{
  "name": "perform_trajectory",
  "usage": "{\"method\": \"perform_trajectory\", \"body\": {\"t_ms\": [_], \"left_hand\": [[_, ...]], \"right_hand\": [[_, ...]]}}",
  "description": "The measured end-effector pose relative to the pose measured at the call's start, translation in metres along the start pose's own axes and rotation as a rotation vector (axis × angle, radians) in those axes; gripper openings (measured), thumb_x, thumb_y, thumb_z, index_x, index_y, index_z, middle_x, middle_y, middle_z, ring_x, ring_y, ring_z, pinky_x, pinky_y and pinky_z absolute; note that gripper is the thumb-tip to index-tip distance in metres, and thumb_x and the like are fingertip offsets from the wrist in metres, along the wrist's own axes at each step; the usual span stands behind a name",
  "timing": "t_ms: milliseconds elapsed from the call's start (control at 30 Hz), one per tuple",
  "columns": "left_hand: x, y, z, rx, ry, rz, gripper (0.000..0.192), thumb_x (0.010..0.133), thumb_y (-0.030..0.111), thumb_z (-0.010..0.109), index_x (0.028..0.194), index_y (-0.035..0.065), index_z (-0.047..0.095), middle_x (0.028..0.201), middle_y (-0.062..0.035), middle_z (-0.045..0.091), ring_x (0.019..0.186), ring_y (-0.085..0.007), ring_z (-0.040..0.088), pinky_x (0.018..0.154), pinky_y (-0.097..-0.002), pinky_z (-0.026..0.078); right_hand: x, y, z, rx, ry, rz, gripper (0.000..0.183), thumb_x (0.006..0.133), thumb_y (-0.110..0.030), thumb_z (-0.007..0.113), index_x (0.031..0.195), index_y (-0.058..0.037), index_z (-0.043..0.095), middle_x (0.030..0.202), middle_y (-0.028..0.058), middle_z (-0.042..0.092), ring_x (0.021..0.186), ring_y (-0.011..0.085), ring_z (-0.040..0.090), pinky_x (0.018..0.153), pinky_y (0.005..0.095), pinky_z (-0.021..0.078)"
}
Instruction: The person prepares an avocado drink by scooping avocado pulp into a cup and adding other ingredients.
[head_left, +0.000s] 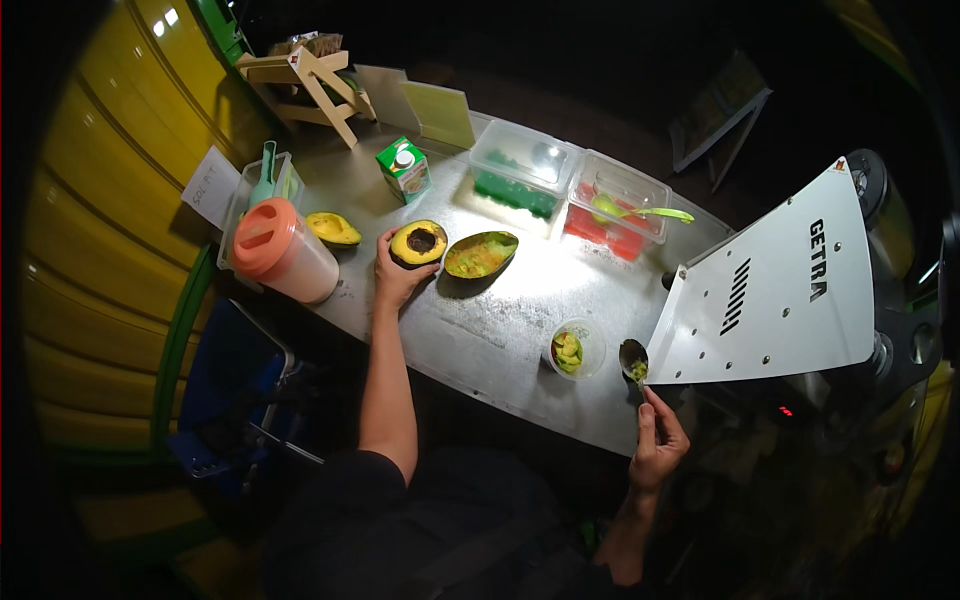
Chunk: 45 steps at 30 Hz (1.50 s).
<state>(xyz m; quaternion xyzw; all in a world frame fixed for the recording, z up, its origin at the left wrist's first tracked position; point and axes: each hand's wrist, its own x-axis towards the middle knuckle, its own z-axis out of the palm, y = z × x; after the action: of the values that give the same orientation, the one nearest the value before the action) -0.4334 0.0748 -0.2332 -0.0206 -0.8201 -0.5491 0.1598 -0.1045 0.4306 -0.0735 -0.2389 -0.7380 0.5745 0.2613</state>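
My left hand (401, 274) is closed around an avocado half (420, 241) with a dark hollow in its middle, cut face up. Just right of it lies a scooped-out avocado shell (481, 255) with bits of flesh left inside. Another avocado half (332, 229) rests further left, beside the pitcher. My right hand (658, 442) pinches the handle of a metal spoon (634, 358), whose bowl carries some green flesh. Left of the spoon stands a clear plastic cup (592, 351) with avocado pieces (568, 352) in it.
On the metal counter (480, 330) stand a pitcher with an orange lid (262, 240), a green carton (405, 171), a clear tub of green contents (517, 184) and one of red contents (611, 229). A white machine panel (780, 292) rises at the right; a wooden stand (319, 90) is behind.
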Motion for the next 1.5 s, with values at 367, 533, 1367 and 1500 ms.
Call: {"method": "perform_trajectory", "body": {"t_ms": [367,533,1367,1500], "left_hand": [[-0.013,0.022,-0.008,-0.51,0.006,0.018,0.097,0.063,0.001,0.101,0.144,0.0053,0.048,0.134,-0.0117,0.066,0.121,-0.0223,0.069,0.106,-0.0362,0.058],[-0.027,0.071,-0.022,-0.909,-0.317,-0.083,0.103,0.06,-0.005,0.1,0.148,0.003,0.047,0.136,-0.0088,0.065,0.127,-0.021,0.066,0.113,-0.0369,0.056],[-0.078,0.171,-0.003,-0.312,-0.301,0.509,0.085,0.067,0.014,0.102,0.139,0.0071,0.058,0.136,-0.0121,0.067,0.129,-0.0265,0.067,0.112,-0.0411,0.056],[-0.081,0.178,-0.004,-0.335,-0.306,0.529,0.083,0.067,0.016,0.101,0.138,0.0077,0.058,0.136,-0.0122,0.067,0.131,-0.029,0.066,0.113,-0.0428,0.054]], "right_hand": [[0.008,-0.014,0.009,0.006,-0.083,-0.012,0.025,0.104,-0.002,0.069,0.126,0.0046,0.077,0.099,-0.001,0.073,0.086,0.0042,0.061,0.081,0.0197,0.0476],[0.016,-0.045,0.038,0.004,-0.121,-0.072,0.026,0.106,-0.005,0.069,0.129,0.0039,0.075,0.097,-0.0044,0.071,0.08,0.0017,0.056,0.072,0.0191,0.0424],[0.049,-0.039,0.181,0.316,-0.496,0.129,0.025,0.099,-0.014,0.082,0.109,0.0088,0.08,0.088,0.0056,0.078,0.072,0.0062,0.065,0.066,0.0206,0.0491],[0.047,-0.033,0.184,0.414,-0.464,0.166,0.022,0.099,-0.006,0.078,0.112,0.0113,0.078,0.098,0.0133,0.081,0.088,0.0178,0.077,0.087,0.0291,0.0621]]}}
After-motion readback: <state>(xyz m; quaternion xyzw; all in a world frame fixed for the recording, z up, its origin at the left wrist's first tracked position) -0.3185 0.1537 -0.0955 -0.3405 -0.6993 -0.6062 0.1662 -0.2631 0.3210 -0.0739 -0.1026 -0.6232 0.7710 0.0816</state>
